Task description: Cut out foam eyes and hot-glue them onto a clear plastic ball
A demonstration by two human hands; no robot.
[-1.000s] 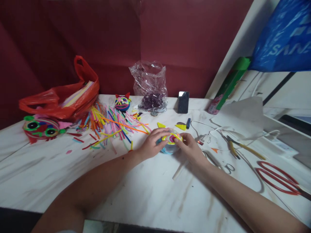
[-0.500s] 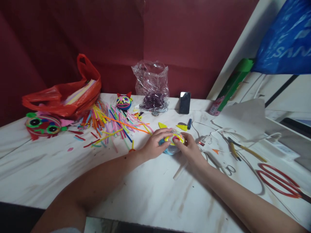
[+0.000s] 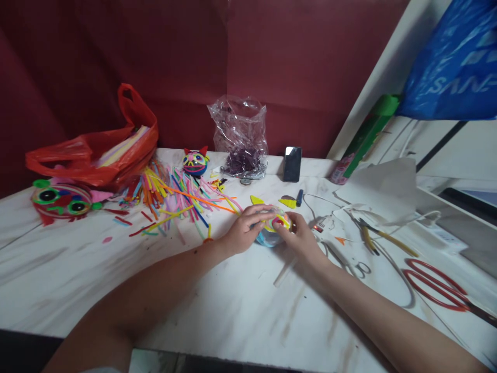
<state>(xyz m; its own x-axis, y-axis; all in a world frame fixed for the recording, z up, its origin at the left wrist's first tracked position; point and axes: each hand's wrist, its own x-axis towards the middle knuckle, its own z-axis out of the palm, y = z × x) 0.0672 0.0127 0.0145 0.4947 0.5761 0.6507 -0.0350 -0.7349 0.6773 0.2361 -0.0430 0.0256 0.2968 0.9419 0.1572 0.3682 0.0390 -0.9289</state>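
Observation:
Between my two hands, low over the marbled table (image 3: pixel 217 305), is a round craft ball (image 3: pixel 272 238) with a clear bluish lower side and yellow, pink and blue strips on top. My left hand (image 3: pixel 248 226) curls round its left side, fingers over the top. From the right, my right hand (image 3: pixel 298 234) grips it, the thumb pressed on a pink part. The far side of the ball is hidden by my fingers. Just beyond it lie yellow triangular pieces (image 3: pixel 288 203). A pale stick (image 3: pixel 284 272) rests on the table below my right hand.
At left are a red plastic bag (image 3: pixel 89 155), a decorated animal-face ball (image 3: pixel 62 202) and many coloured pipe cleaners (image 3: pixel 174 191). A smaller face ball (image 3: pixel 195 162), a clear bag (image 3: pixel 243 140) and a phone (image 3: pixel 292 165) stand behind. Pliers (image 3: pixel 388 241), red-handled scissors (image 3: pixel 435 285) and cords lie right.
The view has shifted slightly, so things on the table appear a little further left. Both hands keep their hold on the craft ball, with hardly any other movement.

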